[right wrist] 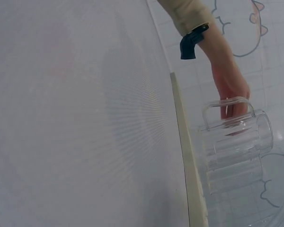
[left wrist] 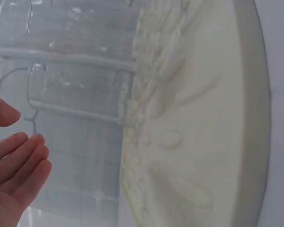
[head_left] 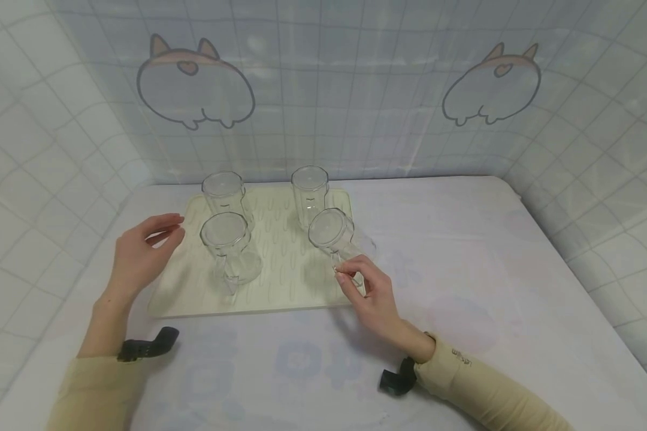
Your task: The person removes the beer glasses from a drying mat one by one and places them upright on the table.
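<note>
Several clear glass mugs stand on a cream ridged mat. My right hand (head_left: 371,293) pinches the handle of the front right mug (head_left: 330,230), thumb and index finger meeting on it. This mug leans, its base toward the mat's right edge. My left hand (head_left: 144,248) is held beside the front left mug (head_left: 225,232), fingers loosely bent and apart from the glass. The back left mug (head_left: 223,187) is also near those fingers. In the left wrist view the left hand (left wrist: 16,170) has nothing between thumb and fingers.
The cream mat (head_left: 280,287) lies on a white cloth-covered table (head_left: 453,239). Another glass mug (head_left: 310,191) stands at the back right of the mat. A tile-patterned sheet (head_left: 345,90) with cartoon animals rises behind, with similar sheets at both sides.
</note>
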Tool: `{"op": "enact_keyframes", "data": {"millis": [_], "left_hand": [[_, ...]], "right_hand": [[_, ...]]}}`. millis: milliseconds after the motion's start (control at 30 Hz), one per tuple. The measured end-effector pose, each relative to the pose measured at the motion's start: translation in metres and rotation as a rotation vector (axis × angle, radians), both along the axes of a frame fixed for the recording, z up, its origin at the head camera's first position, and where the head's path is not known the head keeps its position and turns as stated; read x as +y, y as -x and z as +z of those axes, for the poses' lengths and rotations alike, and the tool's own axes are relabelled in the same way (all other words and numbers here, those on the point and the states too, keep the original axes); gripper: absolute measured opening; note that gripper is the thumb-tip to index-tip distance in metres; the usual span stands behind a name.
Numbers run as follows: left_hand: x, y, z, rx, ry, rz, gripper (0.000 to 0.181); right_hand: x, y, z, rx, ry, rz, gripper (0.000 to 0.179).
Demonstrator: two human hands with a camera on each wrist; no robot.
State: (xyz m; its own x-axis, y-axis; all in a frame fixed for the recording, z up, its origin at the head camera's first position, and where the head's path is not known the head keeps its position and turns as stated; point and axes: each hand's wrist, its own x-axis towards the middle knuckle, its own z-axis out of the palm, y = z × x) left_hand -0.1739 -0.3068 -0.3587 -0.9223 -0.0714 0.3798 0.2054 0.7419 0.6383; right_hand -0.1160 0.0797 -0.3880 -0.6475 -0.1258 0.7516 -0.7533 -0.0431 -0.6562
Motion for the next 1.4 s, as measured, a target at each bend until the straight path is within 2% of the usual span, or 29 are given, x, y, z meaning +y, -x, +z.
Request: {"op": "enact_keyframes", "data": {"millis": [333, 467, 600, 767, 900, 1000, 1133, 1400], "left_hand": [[0.021, -0.008, 0.012, 0.050, -0.085, -0.045, 0.030], [0.033, -0.012, 0.019, 0.100, -0.107, -0.068, 0.029], [0.052, -0.021, 0.032, 0.178, -0.124, -0.112, 0.029], [0.075, -0.036, 0.049, 0.265, -0.106, -0.172, 0.029], [0.083, -0.036, 0.045, 0.278, -0.076, -0.238, 0.032], [0.089, -0.034, 0.037, 0.250, -0.042, -0.272, 0.034], [0.105, -0.035, 0.032, 0.211, -0.007, -0.305, 0.035], [0.128, -0.034, 0.030, 0.213, 0.030, -0.361, 0.038]], "right_hand": [[0.000, 0.000, -0.001, 0.009, -0.006, -0.003, 0.016], [0.000, 0.000, -0.002, 0.012, -0.007, -0.003, 0.019], [0.000, 0.001, -0.002, 0.005, -0.009, -0.002, 0.019], [0.000, 0.001, -0.002, 0.003, -0.005, 0.008, 0.021], [-0.001, 0.001, -0.002, 0.001, -0.003, 0.010, 0.023], [-0.001, 0.001, -0.002, -0.003, -0.003, 0.009, 0.019], [-0.001, 0.001, -0.002, -0.008, -0.005, 0.006, 0.017], [-0.001, 0.002, -0.001, 0.007, 0.003, 0.013, 0.022]]}}
